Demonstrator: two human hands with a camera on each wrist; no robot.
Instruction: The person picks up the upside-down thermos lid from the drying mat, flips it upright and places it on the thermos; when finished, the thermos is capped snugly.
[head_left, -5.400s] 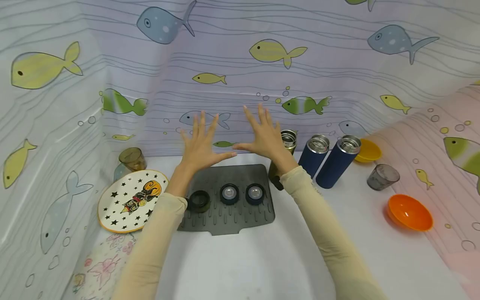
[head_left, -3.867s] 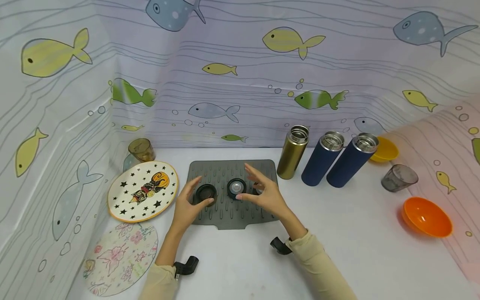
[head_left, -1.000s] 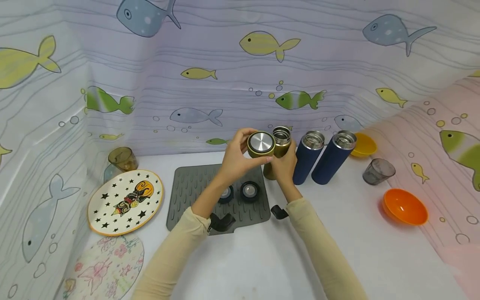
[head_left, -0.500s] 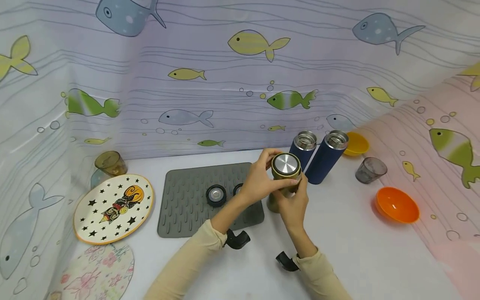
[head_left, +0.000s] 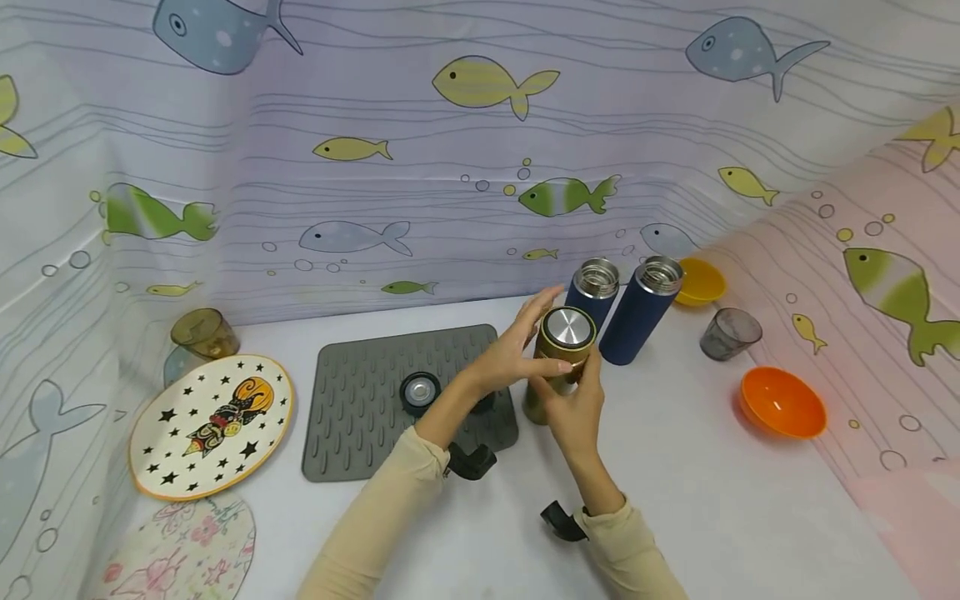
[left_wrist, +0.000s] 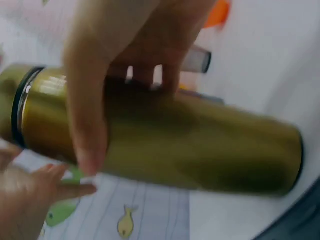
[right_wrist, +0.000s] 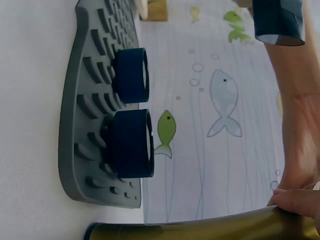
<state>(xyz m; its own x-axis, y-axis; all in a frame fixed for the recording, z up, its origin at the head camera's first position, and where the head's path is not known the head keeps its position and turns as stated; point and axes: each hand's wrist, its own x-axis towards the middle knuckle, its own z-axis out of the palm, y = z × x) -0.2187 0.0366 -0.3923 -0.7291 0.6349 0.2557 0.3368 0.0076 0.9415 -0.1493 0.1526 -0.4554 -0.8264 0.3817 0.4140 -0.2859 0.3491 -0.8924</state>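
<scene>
A gold flask (head_left: pixel 551 379) stands on the white table just right of the grey ribbed mat (head_left: pixel 352 408), with its steel-topped gold lid (head_left: pixel 568 327) on it. My left hand (head_left: pixel 517 350) wraps the flask's top, thumb across the front (left_wrist: pixel 85 125) and fingers behind the lid. Lower down, my right hand (head_left: pixel 573 408) grips the flask's body. Two open dark blue flasks (head_left: pixel 592 292) (head_left: pixel 641 312) stand just behind. One dark blue lid (head_left: pixel 420 392) shows on the mat; the right wrist view shows two such lids (right_wrist: pixel 131 75) (right_wrist: pixel 131 142).
At the left lie a star-patterned plate (head_left: pixel 210 425), a floral plate (head_left: pixel 180 558) and an amber cup (head_left: pixel 202 333). On the right are a yellow bowl (head_left: pixel 701 279), a grey cup (head_left: pixel 729 333) and an orange bowl (head_left: pixel 783 404). Fish-print curtains enclose the table.
My left hand took the gold lid from the mat and set it on the gold flask. The flask has come forward out of the row, and my fingers have since loosened behind the lid.
</scene>
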